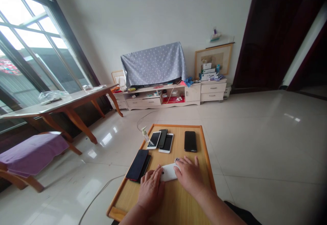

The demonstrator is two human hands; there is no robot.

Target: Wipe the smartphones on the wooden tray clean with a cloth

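A white smartphone (169,173) lies back up on the small wooden table (176,204), its camera end to the left. My left hand (151,188) grips that end, fingers pressed together along its edge. Over the phone's right end is my right hand (189,174), with a small crumpled grey-and-white cloth (176,160) showing at its fingertips. Beyond the hands lie a white phone (154,140), a dark phone (162,138) and another white-framed phone (167,143), close together. A black phone (190,141) rests apart on the right. Left of my hands, a dark phone (138,164) overlaps another.
A clear pump bottle (145,134) stands at the table's far left corner. The table has a raised wooden rim (208,156). A cable (102,191) runs over the tiled floor at left. Further off are a cloth-covered chair (33,151) and a low white cabinet (192,93).
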